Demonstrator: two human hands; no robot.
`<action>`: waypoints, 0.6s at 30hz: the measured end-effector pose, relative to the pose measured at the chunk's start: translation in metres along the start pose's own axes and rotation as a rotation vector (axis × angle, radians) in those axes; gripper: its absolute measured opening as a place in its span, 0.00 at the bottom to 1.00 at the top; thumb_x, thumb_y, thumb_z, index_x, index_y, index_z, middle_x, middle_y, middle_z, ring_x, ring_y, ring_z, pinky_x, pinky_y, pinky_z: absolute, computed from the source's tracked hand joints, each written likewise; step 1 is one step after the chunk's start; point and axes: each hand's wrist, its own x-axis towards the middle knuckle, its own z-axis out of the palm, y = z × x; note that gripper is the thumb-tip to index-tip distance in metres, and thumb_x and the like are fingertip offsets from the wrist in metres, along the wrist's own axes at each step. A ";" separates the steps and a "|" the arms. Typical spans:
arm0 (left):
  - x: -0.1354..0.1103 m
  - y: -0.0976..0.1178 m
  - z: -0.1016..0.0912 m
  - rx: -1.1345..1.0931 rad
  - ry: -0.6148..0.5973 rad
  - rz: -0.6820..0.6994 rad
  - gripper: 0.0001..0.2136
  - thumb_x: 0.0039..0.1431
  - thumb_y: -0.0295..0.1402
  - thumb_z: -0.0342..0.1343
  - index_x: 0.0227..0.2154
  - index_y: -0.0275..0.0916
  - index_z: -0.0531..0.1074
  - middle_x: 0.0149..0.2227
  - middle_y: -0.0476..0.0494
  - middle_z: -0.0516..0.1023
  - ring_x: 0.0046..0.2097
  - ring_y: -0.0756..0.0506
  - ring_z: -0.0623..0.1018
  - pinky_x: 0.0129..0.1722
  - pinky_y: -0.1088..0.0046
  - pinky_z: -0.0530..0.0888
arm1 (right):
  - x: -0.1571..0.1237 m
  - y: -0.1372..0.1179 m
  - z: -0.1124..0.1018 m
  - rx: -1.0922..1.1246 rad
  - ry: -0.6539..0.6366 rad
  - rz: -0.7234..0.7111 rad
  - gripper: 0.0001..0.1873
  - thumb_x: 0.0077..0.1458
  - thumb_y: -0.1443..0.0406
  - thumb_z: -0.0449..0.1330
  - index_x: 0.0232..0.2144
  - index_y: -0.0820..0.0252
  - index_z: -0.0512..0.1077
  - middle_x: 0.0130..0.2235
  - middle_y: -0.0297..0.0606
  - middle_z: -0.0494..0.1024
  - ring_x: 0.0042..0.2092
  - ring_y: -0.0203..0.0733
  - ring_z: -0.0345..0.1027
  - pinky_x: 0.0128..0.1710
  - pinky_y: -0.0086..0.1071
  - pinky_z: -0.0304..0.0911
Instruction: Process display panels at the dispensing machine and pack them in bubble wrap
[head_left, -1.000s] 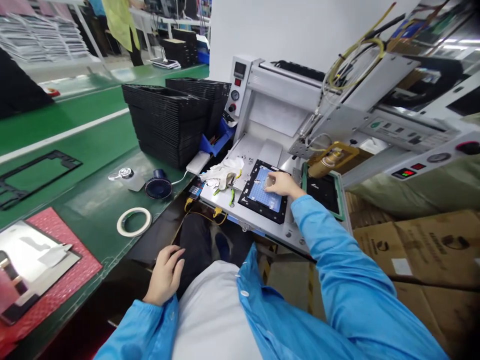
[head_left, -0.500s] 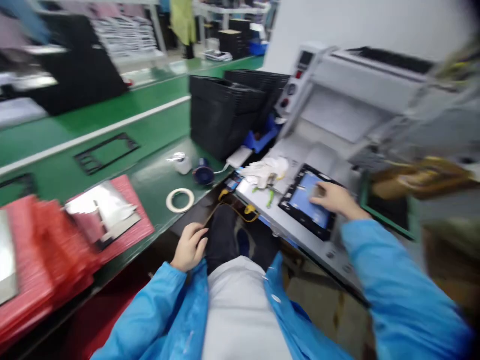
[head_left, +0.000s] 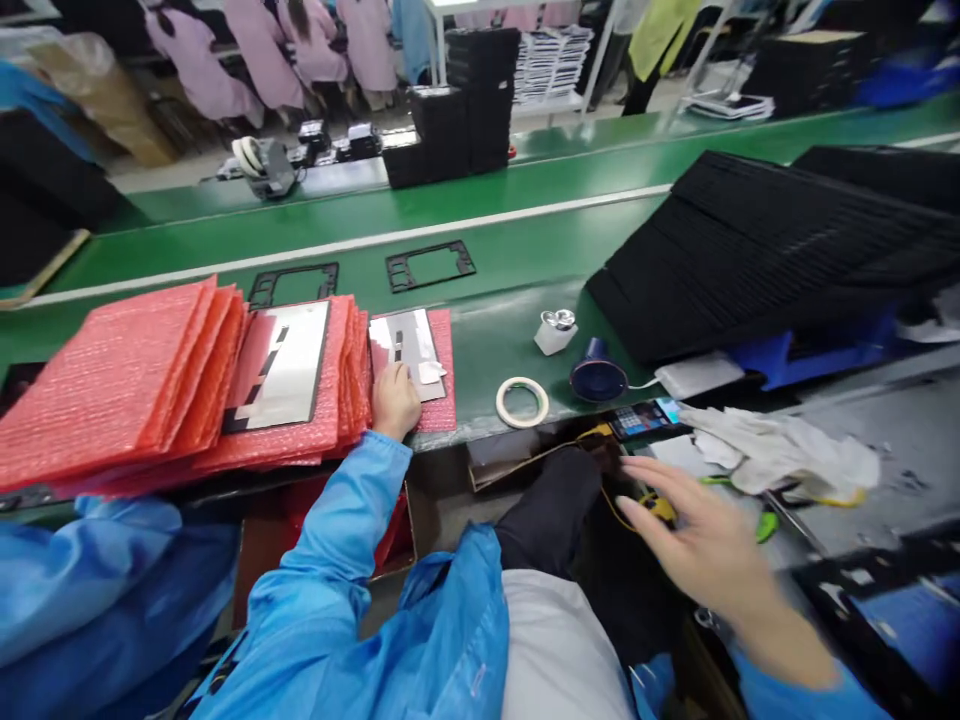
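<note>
My left hand (head_left: 395, 402) has its fingers curled at the lower left edge of a flat silver panel (head_left: 426, 350); its fingertips are partly hidden. That panel lies on a red bubble-wrap bag (head_left: 444, 415) at the bench's near edge. Over the gap between bench and machine, my right hand (head_left: 701, 535) is in the air, slightly blurred, thumb and fingers apart and nothing in it. Below it to the right, a blue panel (head_left: 911, 625) sits in a black frame (head_left: 832, 600), cut off by the picture edge.
Stacked red bubble-wrap bags (head_left: 112, 370) and another silver panel (head_left: 292, 370) lie left. A tape roll (head_left: 501, 403), dispenser bottle (head_left: 556, 335) and dark round device (head_left: 598, 375) stand rightward. Beyond are black trays (head_left: 765, 260), white gloves (head_left: 780, 455) and a co-worker's blue sleeve (head_left: 105, 600).
The view has turned left. My left hand has gone from above my lap to the silver panel. My right hand has come away from the blue panel on the machine, its fingers now spread.
</note>
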 end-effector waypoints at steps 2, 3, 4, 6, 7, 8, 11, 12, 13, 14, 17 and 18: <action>-0.007 0.002 0.004 0.007 0.002 -0.018 0.23 0.69 0.30 0.45 0.60 0.27 0.74 0.65 0.26 0.74 0.67 0.33 0.71 0.71 0.49 0.66 | 0.038 -0.019 0.044 0.070 -0.093 -0.086 0.18 0.71 0.59 0.57 0.58 0.51 0.78 0.54 0.44 0.82 0.54 0.51 0.79 0.58 0.46 0.77; -0.011 0.005 0.005 0.006 0.000 -0.020 0.23 0.69 0.30 0.45 0.62 0.27 0.73 0.66 0.27 0.73 0.68 0.33 0.71 0.72 0.49 0.65 | 0.058 -0.027 0.066 0.092 -0.146 -0.122 0.19 0.71 0.60 0.57 0.60 0.52 0.77 0.56 0.45 0.81 0.56 0.51 0.78 0.60 0.48 0.76; -0.014 0.008 0.004 0.005 -0.005 -0.020 0.24 0.70 0.30 0.44 0.63 0.27 0.73 0.66 0.27 0.73 0.69 0.34 0.70 0.73 0.49 0.64 | 0.078 -0.033 0.088 0.102 -0.193 -0.154 0.21 0.71 0.61 0.56 0.62 0.53 0.76 0.57 0.45 0.80 0.59 0.52 0.76 0.62 0.50 0.75; -0.019 0.017 0.000 0.001 -0.016 -0.019 0.24 0.70 0.29 0.44 0.63 0.26 0.73 0.67 0.27 0.72 0.71 0.34 0.69 0.73 0.50 0.63 | 0.117 -0.041 0.131 0.090 -0.279 -0.218 0.24 0.71 0.64 0.54 0.65 0.56 0.73 0.62 0.48 0.77 0.65 0.53 0.71 0.67 0.52 0.70; -0.021 0.022 -0.003 0.002 -0.024 -0.024 0.24 0.70 0.29 0.44 0.63 0.25 0.73 0.67 0.26 0.72 0.71 0.33 0.69 0.73 0.49 0.63 | 0.134 -0.042 0.152 0.068 -0.318 -0.249 0.25 0.70 0.66 0.53 0.66 0.60 0.72 0.65 0.49 0.75 0.68 0.53 0.67 0.69 0.53 0.68; -0.023 0.028 -0.007 0.007 -0.035 -0.032 0.24 0.70 0.29 0.45 0.63 0.25 0.73 0.67 0.26 0.72 0.71 0.33 0.69 0.73 0.48 0.63 | 0.149 -0.042 0.172 0.036 -0.353 -0.276 0.26 0.70 0.67 0.52 0.67 0.64 0.71 0.67 0.51 0.72 0.71 0.54 0.63 0.71 0.54 0.65; -0.029 0.046 -0.021 0.030 -0.070 -0.070 0.24 0.70 0.29 0.45 0.64 0.28 0.73 0.69 0.28 0.71 0.72 0.30 0.69 0.74 0.41 0.58 | 0.172 -0.032 0.217 -0.069 -0.440 -0.316 0.28 0.70 0.67 0.53 0.68 0.73 0.68 0.72 0.55 0.65 0.75 0.59 0.53 0.75 0.55 0.57; -0.031 0.052 -0.027 0.034 -0.082 -0.080 0.24 0.70 0.29 0.45 0.64 0.30 0.73 0.69 0.30 0.71 0.72 0.30 0.68 0.74 0.39 0.56 | 0.172 -0.028 0.225 -0.091 -0.459 -0.319 0.29 0.71 0.66 0.54 0.69 0.74 0.67 0.73 0.55 0.63 0.76 0.59 0.51 0.76 0.55 0.56; -0.033 0.058 -0.033 0.031 -0.094 -0.088 0.24 0.71 0.28 0.45 0.65 0.31 0.73 0.69 0.31 0.71 0.72 0.30 0.68 0.75 0.38 0.54 | 0.167 -0.023 0.229 -0.101 -0.474 -0.322 0.30 0.71 0.65 0.54 0.70 0.74 0.65 0.73 0.54 0.62 0.76 0.59 0.50 0.76 0.55 0.56; -0.035 0.063 -0.039 0.022 -0.102 -0.093 0.24 0.71 0.28 0.45 0.65 0.32 0.73 0.69 0.32 0.71 0.72 0.31 0.68 0.75 0.38 0.53 | 0.161 -0.020 0.229 -0.103 -0.485 -0.324 0.31 0.71 0.64 0.55 0.71 0.74 0.63 0.74 0.53 0.61 0.77 0.59 0.50 0.76 0.54 0.55; -0.041 0.076 -0.054 -0.022 -0.107 -0.102 0.22 0.72 0.28 0.45 0.64 0.33 0.75 0.68 0.33 0.73 0.71 0.33 0.70 0.75 0.42 0.55 | 0.137 -0.019 0.213 -0.096 -0.504 -0.326 0.33 0.72 0.62 0.55 0.73 0.73 0.61 0.75 0.53 0.59 0.77 0.58 0.49 0.77 0.54 0.56; -0.042 0.079 -0.057 -0.032 -0.104 -0.107 0.22 0.73 0.29 0.46 0.63 0.34 0.75 0.67 0.34 0.74 0.70 0.33 0.71 0.74 0.42 0.56 | 0.131 -0.021 0.205 -0.100 -0.508 -0.322 0.32 0.72 0.62 0.54 0.73 0.74 0.61 0.75 0.53 0.58 0.77 0.58 0.50 0.77 0.54 0.56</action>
